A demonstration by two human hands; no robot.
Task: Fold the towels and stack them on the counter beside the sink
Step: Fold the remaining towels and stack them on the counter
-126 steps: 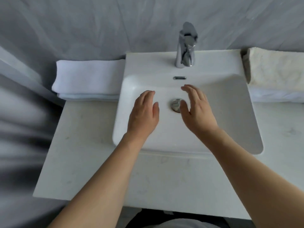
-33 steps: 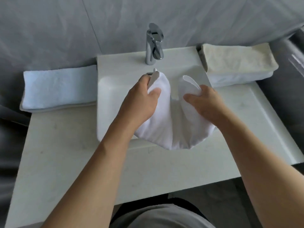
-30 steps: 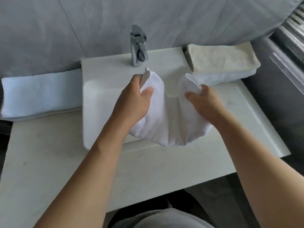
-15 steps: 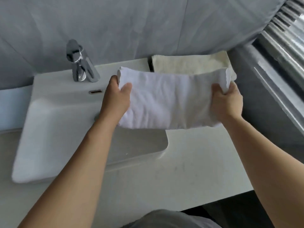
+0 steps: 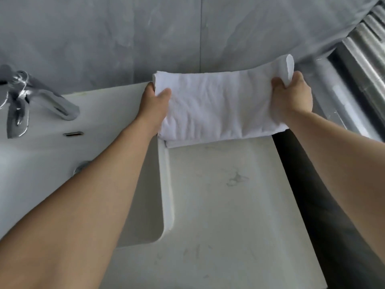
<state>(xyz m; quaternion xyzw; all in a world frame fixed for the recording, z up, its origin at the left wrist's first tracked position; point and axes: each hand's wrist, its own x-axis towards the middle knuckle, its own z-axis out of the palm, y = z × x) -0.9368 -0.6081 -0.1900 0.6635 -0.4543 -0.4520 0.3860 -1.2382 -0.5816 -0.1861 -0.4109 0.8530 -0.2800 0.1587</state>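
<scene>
Left hand (image 5: 155, 103) grips the left end of the folded white towel (image 5: 218, 109), thumb on top and fingers underneath. Right hand (image 5: 291, 99) grips the right end, which curls up over the knuckles. One grip on each end keeps the fold taut and flat so it won't sag or come open while being set down.

The towel sits at the back of the desk (image 5: 229, 205), right of the sink (image 5: 165, 184), against the grey wall. A thin white edge of another towel (image 5: 177, 143) peeks out beneath it, so this one looks to be landing on a stack; cannot tell whether it rests fully on it yet.

The towel's left edge lines up near the sink rim, probably squaring with the pile below. Chrome faucet (image 5: 31, 101) is far left, well apart. Likely next: release both ends and pat flat.
</scene>
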